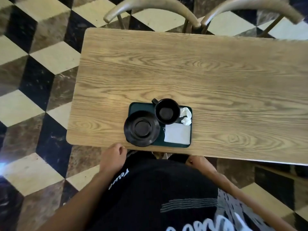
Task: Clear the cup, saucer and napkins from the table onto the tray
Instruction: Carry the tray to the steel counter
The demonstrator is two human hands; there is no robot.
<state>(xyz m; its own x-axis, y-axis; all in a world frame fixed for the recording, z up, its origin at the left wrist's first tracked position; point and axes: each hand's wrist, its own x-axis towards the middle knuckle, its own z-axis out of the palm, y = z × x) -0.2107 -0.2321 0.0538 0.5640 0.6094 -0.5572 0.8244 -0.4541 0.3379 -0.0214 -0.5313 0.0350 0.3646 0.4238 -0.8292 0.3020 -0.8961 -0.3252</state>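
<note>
A dark green tray (143, 106) lies near the front edge of the wooden table (200, 72). On it stand a black cup (166, 110) at the back and a black saucer (141, 128) at the front left, overhanging the tray's edge. A folded white napkin (177, 133) lies flat at the front right, and a crumpled white napkin (186, 115) sits behind it beside the cup. My left hand (114, 155) hangs just below the table's front edge, fingers curled, holding nothing. My right hand (195, 161) is mostly hidden under the table edge.
Two curved wooden chair backs (150, 9) (250, 9) stand at the table's far side. The floor (33, 80) is a black, cream and brown cube-pattern tile. My dark clothing fills the lower middle of the view.
</note>
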